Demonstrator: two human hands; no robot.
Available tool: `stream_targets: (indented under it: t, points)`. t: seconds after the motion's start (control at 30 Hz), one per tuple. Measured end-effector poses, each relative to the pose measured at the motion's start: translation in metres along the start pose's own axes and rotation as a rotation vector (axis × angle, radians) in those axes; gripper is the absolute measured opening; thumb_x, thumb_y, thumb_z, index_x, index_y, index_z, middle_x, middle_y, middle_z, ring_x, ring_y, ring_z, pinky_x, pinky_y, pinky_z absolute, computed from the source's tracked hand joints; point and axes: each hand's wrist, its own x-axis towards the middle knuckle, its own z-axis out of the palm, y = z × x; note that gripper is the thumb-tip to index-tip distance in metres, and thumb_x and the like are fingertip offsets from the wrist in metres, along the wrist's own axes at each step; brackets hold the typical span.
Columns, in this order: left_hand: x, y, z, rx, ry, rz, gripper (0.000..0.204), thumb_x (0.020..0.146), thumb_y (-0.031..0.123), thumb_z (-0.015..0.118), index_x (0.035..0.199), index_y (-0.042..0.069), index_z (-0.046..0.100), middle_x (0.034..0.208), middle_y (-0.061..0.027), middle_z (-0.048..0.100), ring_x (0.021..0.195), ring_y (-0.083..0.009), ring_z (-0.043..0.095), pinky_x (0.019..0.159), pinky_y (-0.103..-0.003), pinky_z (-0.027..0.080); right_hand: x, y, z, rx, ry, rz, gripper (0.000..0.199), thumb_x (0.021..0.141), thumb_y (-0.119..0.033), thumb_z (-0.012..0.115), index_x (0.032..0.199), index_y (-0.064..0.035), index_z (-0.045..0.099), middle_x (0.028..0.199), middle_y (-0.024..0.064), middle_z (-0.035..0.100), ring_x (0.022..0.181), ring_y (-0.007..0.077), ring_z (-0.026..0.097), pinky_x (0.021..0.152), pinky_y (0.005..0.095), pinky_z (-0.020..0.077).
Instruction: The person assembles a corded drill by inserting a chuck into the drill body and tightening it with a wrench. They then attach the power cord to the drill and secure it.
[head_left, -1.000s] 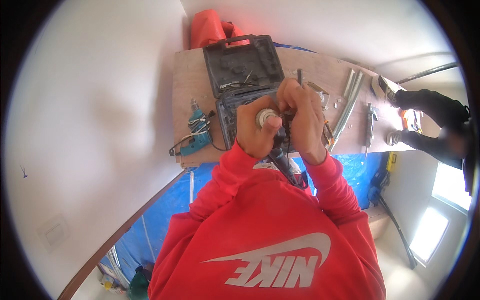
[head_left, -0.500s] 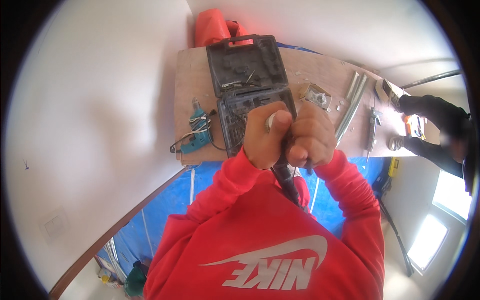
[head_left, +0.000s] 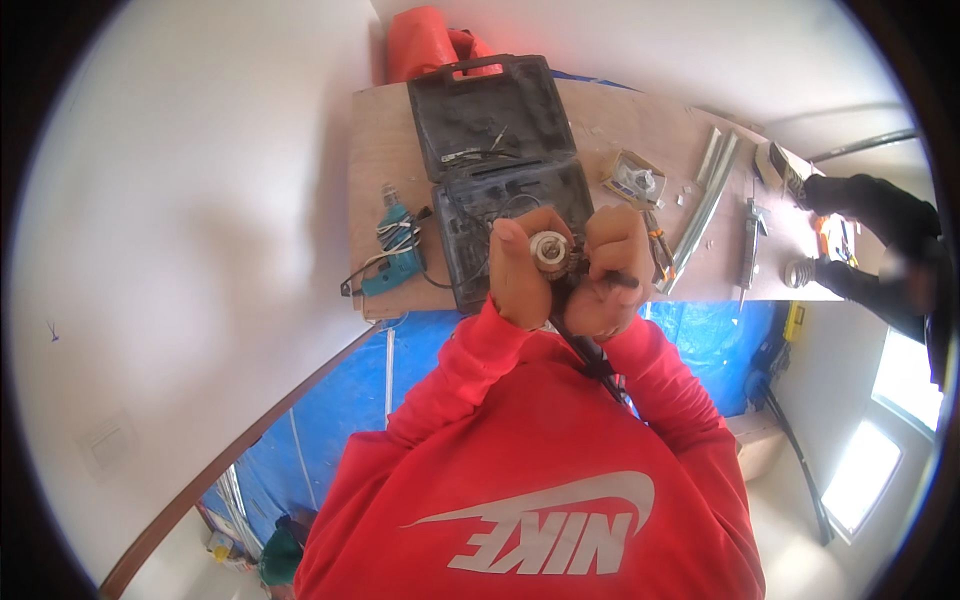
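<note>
In front of my chest, my left hand (head_left: 524, 265) wraps its fingers around the round, pale metal end (head_left: 549, 249) of a dark tool, thumb raised beside it. A ring with a hole at its centre faces up. Below my hands the tool's dark body (head_left: 580, 345) slants down against my red sweatshirt. My right hand (head_left: 612, 270) is closed beside that end, its fingers curled round a small dark piece (head_left: 622, 281) whose tip sticks out; its exact kind is hidden. Just beyond both hands lies an open black tool case (head_left: 495, 118), its lid folded back.
A teal corded drill (head_left: 401, 245) lies left of the case. Right of it are a small cardboard box (head_left: 634, 178), orange-handled pliers (head_left: 660, 245), metal strips (head_left: 706, 205) and a caulking gun (head_left: 751, 245). Another person's dark sleeves (head_left: 870, 215) reach in at the right. Blue sheeting (head_left: 345, 400) covers the floor.
My left hand has turned and its thumb has lifted, showing the tool's round end. My right hand has rolled and lowered slightly, with the small dark piece now pointing sideways.
</note>
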Motion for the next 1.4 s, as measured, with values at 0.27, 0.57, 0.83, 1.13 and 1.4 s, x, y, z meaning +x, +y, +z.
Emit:
stream_targets:
  t: [0.27, 0.57, 0.83, 1.13, 1.4]
  points:
    - [-0.005, 0.015, -0.004, 0.233, -0.086, 0.093, 0.065, 0.104, 0.049, 0.035, 0.078, -0.003, 0.065, 0.072, -0.0075, 0.065, 0.065, -0.0123, 0.057, 0.059, -0.027, 0.042, 0.023, -0.045, 0.001, 0.537, 0.257, 0.931, 0.036, 0.116, -0.031, 0.039, 0.115, -0.0026, 0.061, 0.121, 0.0125, 0.063, 0.107, 0.0173, 0.062, 0.096, 0.0312, 0.0476]
    - [-0.002, 0.012, -0.007, 0.052, -0.212, 0.142, 0.051, 0.101, 0.039, 0.045, 0.08, -0.003, 0.067, 0.063, -0.0058, 0.062, 0.056, -0.0111, 0.054, 0.052, -0.028, 0.038, 0.04, -0.038, -0.036, 0.063, -0.418, 0.371, 0.057, 0.108, -0.043, 0.05, 0.152, -0.0077, 0.054, 0.164, 0.0255, 0.035, 0.155, 0.0421, 0.031, 0.126, 0.0567, 0.0234]
    - [-0.004, 0.03, 0.0, -0.006, -0.216, 0.096, 0.045, 0.097, 0.034, 0.046, 0.081, -0.003, 0.067, 0.065, -0.0081, 0.065, 0.057, -0.0119, 0.059, 0.054, -0.028, 0.044, 0.072, -0.019, -0.065, -0.54, -0.678, -0.728, 0.074, 0.093, -0.074, 0.058, 0.137, -0.0153, 0.058, 0.149, 0.021, 0.049, 0.142, 0.0423, 0.046, 0.121, 0.0642, 0.0334]
    - [-0.006, 0.04, 0.011, 0.15, -0.137, 0.1, 0.064, 0.099, 0.05, 0.036, 0.076, -0.003, 0.064, 0.061, -0.0092, 0.06, 0.054, -0.0174, 0.056, 0.051, -0.032, 0.04, 0.082, 0.014, -0.038, -0.039, -0.57, -0.54, 0.04, 0.099, -0.033, 0.057, 0.069, -0.0098, 0.042, 0.066, 0.0065, 0.044, 0.056, 0.0242, 0.043, 0.053, 0.0399, 0.0305]
    - [0.01, 0.013, -0.001, 0.387, -0.044, 0.281, 0.062, 0.101, 0.043, 0.033, 0.071, -0.001, 0.064, 0.06, -0.0124, 0.059, 0.051, -0.0222, 0.055, 0.051, -0.036, 0.041, 0.018, 0.011, -0.024, -0.171, -0.334, 0.129, 0.039, 0.102, -0.022, 0.047, 0.068, -0.0025, 0.046, 0.065, 0.0117, 0.043, 0.055, 0.0299, 0.043, 0.053, 0.0431, 0.0322]
